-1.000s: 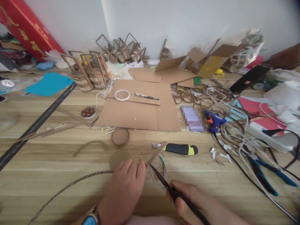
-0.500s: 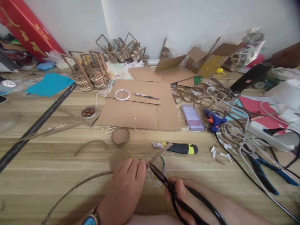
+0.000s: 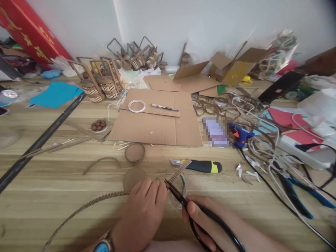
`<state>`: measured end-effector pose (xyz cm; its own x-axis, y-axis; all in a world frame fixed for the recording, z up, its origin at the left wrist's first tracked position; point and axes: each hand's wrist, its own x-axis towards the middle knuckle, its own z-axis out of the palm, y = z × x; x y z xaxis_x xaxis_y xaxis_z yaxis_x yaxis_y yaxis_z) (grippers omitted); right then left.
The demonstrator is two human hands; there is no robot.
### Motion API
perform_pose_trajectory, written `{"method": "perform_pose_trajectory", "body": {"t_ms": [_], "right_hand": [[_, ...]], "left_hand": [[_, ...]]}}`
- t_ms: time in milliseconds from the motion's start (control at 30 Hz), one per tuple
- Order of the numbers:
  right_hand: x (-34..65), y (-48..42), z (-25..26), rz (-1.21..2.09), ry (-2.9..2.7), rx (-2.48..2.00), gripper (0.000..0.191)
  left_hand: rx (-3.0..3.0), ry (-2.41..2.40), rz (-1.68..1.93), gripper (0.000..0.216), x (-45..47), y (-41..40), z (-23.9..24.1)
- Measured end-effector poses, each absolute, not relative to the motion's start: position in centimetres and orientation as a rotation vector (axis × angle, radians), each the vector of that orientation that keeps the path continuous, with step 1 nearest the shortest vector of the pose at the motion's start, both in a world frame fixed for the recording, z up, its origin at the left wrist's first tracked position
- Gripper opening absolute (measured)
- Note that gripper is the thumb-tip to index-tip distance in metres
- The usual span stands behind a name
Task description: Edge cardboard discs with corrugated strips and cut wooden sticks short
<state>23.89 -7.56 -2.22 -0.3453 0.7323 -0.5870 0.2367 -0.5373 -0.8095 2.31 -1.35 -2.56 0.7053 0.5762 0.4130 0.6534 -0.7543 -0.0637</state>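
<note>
Pale wooden worktop [image 3: 65,175] fills most of my view, with a flat brown cardboard sheet [image 3: 157,127] mid-frame. The left hand [image 3: 147,206], lower centre, and the right hand [image 3: 204,220], lower right of centre, come next. The left grip is closed over a thin, ridged brown cardboard strip [image 3: 179,170]: one end juts up and right, and what looks like its long tail curves to the lower left. The right grip wraps the black scissors [image 3: 181,198], handles spread; I can't tell whether the blades straddle the strip. I'd keep them square across it, left fingertips clear of the blades, and avoid nudging the black-and-yellow utility knife [image 3: 202,166] at the strip's free end.
</note>
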Motion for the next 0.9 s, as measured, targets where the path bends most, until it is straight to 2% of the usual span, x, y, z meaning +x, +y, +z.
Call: {"method": "perform_pose_trajectory", "body": {"t_ms": [233, 333, 433, 533, 600, 700, 900], "right_hand": [[23.2, -8.1, -4.4, 1.904, -1.209, -1.635, 0.061], [22.9, -7.7, -3.5, 1.759, -1.299, -1.696, 0.061], [23.4, -7.1, -2.3, 1.539, -1.53, -1.676, 0.053], [25.5, -6.5, -2.1, 1.239, -1.781, -1.88, 0.038], [27.8, -6.5, -3.0, 0.914, -1.889, -2.151, 0.031], [31.6, -7.2, -5.1, 0.421, -1.992, -2.379, 0.033], [32.4, -8.4, -6.3, -0.273, -2.219, -2.264, 0.042]], "left_hand": [[-2.715, -1.075, -0.523, 0.028, 2.2, -1.4, -3.1], [-2.729, -1.12, -0.532, 0.021, 2.1, -1.5, -3.5], [-2.738, -1.244, -0.461, 0.013, 2.2, -1.3, -3.8], [-2.799, -1.429, -0.241, 0.012, 2.5, -0.9, -3.6], [-2.885, -1.54, -0.023, 0.013, 2.9, -0.6, -3.2], [-2.947, -1.653, 0.197, 0.013, 3.6, 0.0, -2.7], [-2.941, -1.749, 0.195, 0.009, 4.8, 2.0, -3.0]]}}
